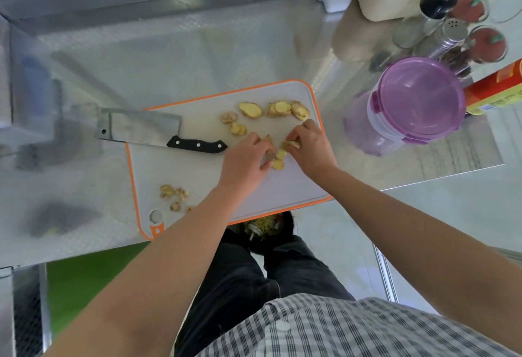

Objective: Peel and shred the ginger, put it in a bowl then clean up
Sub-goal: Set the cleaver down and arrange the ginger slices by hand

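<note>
A white cutting board (pixel 197 176) with an orange rim lies on the steel counter. Yellow ginger slices (pixel 278 108) sit along its far edge, and more lie in the middle (pixel 278 159) between my hands. My left hand (pixel 244 159) has curled fingers on slices at the board's centre. My right hand (pixel 309 146) pinches a ginger slice (pixel 292 145) just beside it. Brownish ginger peelings (pixel 172 194) lie near the board's front left corner. A cleaver (pixel 141 128) with a black handle rests on the board's left side, blade overhanging the counter.
A purple-lidded plastic container (pixel 415 102) stands right of the board. Spice jars and a shaker (pixel 449 34) crowd the far right, beside a red-orange box (pixel 494 88). A bin with scraps (pixel 265 226) sits on the floor under the board's front edge.
</note>
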The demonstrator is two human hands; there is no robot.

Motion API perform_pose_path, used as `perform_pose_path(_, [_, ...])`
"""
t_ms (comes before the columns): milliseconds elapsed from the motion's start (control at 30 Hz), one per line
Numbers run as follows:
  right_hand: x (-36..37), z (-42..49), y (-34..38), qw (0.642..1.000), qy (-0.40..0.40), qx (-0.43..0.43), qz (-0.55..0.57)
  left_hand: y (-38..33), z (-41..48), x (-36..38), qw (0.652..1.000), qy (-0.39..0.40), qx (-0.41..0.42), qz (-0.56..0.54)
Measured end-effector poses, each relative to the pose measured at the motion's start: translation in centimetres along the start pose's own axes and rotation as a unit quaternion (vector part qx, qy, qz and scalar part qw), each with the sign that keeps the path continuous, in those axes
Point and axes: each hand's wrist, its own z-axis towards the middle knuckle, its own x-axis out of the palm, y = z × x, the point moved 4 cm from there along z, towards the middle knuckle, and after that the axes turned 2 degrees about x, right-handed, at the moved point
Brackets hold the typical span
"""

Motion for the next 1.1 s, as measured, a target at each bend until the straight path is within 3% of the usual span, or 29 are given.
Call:
perform_pose_path(133, [-1.5,-0.7,0.0,0.990,0.021,0.031,0.135,0.0,0.0,0.2,1.000,-0.005,-0.001,-0.008])
perform_pose_path(200, [-1.6,-1.4,0.3,0.979,0.091,0.022,0.182,0.0,0.1,0.3,1.000,-0.002,-0.007,-0.010])
perform_pose_path(267, [-0.8,-2.0,0.3,0.976,0.147,0.014,0.161,0.1,0.2,0.4,1.000,0.005,-0.019,-0.010])
perform_pose_path(600, [0.7,-2.5,1.3,0.995,0.088,-0.026,0.045,0.4,0.0,1.1,0.997,0.009,-0.050,-0.052])
perform_pose_path(833, [0.8,-2.7,1.7,0.994,0.106,-0.029,0.003,0.2,-0.3,0.6,0.991,0.047,-0.058,-0.115])
perform_pose_path(1100, [0.1,-1.8,1.2,0.981,0.159,-0.009,0.109,0.2,0.3,-0.2,0.989,0.077,-0.037,-0.117])
